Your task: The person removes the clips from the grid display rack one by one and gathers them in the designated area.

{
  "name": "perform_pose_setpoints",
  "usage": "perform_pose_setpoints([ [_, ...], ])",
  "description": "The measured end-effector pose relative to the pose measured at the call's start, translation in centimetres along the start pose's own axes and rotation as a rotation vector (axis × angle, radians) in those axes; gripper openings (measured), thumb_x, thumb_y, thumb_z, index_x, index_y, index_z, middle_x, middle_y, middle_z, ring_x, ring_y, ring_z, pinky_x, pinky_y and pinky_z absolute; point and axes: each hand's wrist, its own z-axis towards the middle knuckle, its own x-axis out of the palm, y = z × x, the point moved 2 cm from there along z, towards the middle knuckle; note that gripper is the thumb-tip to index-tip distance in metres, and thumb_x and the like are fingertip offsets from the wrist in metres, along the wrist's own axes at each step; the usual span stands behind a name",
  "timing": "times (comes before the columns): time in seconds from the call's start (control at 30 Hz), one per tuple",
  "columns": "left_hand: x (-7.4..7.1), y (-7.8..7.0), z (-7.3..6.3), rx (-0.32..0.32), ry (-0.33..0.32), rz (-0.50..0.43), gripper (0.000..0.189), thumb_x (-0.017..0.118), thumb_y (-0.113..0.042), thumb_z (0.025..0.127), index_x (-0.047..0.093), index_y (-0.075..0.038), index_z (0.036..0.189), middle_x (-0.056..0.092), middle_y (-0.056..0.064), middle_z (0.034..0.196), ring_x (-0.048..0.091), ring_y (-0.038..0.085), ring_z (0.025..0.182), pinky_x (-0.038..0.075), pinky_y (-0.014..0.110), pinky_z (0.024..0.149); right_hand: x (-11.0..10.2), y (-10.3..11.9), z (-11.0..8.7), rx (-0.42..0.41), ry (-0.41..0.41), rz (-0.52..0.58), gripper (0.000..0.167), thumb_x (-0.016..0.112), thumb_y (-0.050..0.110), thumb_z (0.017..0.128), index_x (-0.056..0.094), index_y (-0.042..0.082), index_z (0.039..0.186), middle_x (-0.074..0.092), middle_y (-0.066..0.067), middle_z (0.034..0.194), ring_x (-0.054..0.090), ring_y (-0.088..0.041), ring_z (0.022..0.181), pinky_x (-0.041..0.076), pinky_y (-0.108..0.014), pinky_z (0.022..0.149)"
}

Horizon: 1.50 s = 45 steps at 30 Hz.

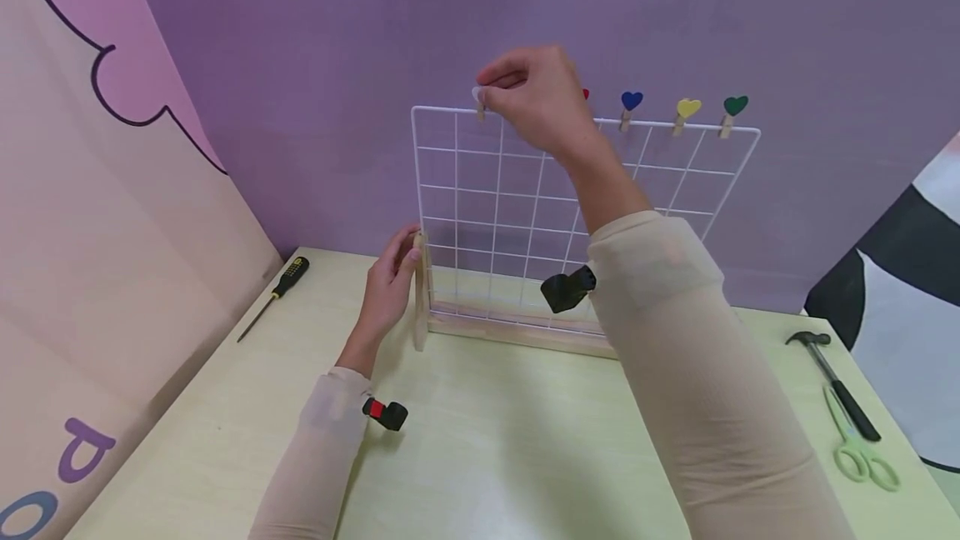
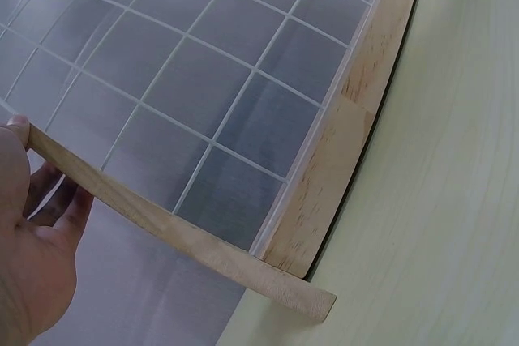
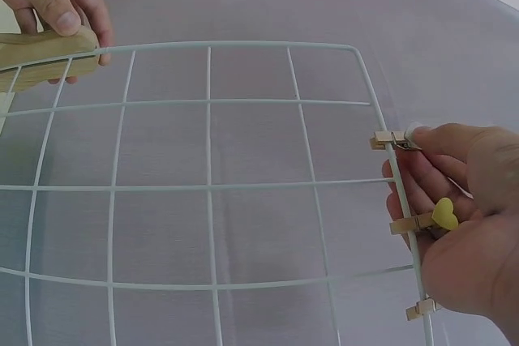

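The left hand (image 1: 388,282) grips the wooden post (image 1: 419,307), best held steady, while the right hand (image 1: 546,105) pinches the white-heart clothespin (image 1: 481,112), ideally released only once square on the top wire (image 1: 438,109).

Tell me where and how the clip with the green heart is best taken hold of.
I'd pinch the clip at its upper end, by the green heart, coming from above or from the right. That end stands free above the grid's top wire, while the lower wooden end sits on it. The yellow-heart clip is its left neighbour; no clip stands to its right.
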Motion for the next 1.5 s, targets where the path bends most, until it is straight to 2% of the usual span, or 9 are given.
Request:
perform_pose_setpoints([
  [0.33,-0.1,-0.1,0.0,0.022,-0.001,-0.016,0.044,0.047,-0.014,0.111,0.044,-0.005,0.154,0.053,0.022,0.152,0.051,0.037,0.141,0.04,0.051,0.121,0.3,0.0,-0.1,-0.007,-0.077,-0.011,0.021,0.073,0.022,0.097,0.08,0.01,0.113,0.079,-0.006,0.114,0.07,-0.011,0.097,0.054,-0.021,0.079],
  [0.57,0.4,2.7,1.0,0.052,-0.012,-0.022,0.045,0.046,-0.014,0.111,0.043,-0.007,0.155,0.053,0.022,0.152,0.053,0.037,0.139,0.042,0.052,0.12,0.2,-0.5,-0.1,0.016,-0.138,0.01,0.018,0.073,0.021,0.097,0.082,0.011,0.109,0.079,-0.005,0.109,0.068,-0.01,0.093,0.053,-0.019,0.075],
  [0.7,0.5,3.2,1.3,0.079,-0.015,-0.011,0.044,0.048,-0.017,0.111,0.046,-0.012,0.154,0.056,0.018,0.15,0.055,0.033,0.137,0.044,0.05,0.119,0.2,-0.7,-0.1,0.017,-0.182,0.019,0.017,0.073,0.02,0.097,0.082,0.012,0.108,0.078,-0.004,0.106,0.066,-0.009,0.09,0.052,-0.019,0.076],
  [0.9,0.6,3.3,1.4,0.099,-0.019,0.002,0.043,0.049,-0.022,0.11,0.048,-0.017,0.153,0.058,0.014,0.148,0.057,0.029,0.136,0.046,0.049,0.117,0.0,-0.8,0.0,-0.05,-0.252,0.09,0.015,0.076,0.017,0.094,0.082,0.009,0.104,0.078,-0.003,0.096,0.066,-0.006,0.082,0.052,-0.017,0.076],
  [1.17,0.5,3.4,1.3,0.092,-0.018,0.008,0.043,0.049,-0.023,0.111,0.047,-0.015,0.153,0.058,0.014,0.149,0.057,0.029,0.136,0.046,0.049,0.117,-0.3,-1.0,-0.4,-0.178,-0.233,0.157,0.018,0.073,0.015,0.096,0.079,0.005,0.109,0.077,-0.006,0.102,0.069,-0.01,0.086,0.056,-0.018,0.086],
  [1.37,0.5,3.6,1.0,0.081,-0.025,0.004,0.043,0.049,-0.022,0.111,0.048,-0.016,0.153,0.058,0.013,0.149,0.056,0.028,0.139,0.046,0.048,0.117,-1.4,-0.6,-1.8,-0.217,-0.254,0.252,0.019,0.074,0.017,0.096,0.078,0.004,0.11,0.076,-0.001,0.101,0.071,-0.013,0.092,0.057,-0.018,0.091],
  [1.5,0.6,3.6,1.2,0.081,-0.025,0.002,0.043,0.049,-0.02,0.111,0.047,-0.013,0.153,0.057,0.015,0.15,0.056,0.03,0.139,0.046,0.049,0.117,-2.5,-0.2,-3.2,-0.246,-0.269,0.311,0.016,0.076,0.014,0.094,0.079,0.004,0.107,0.076,0.001,0.099,0.072,-0.013,0.089,0.057,-0.019,0.091],
])
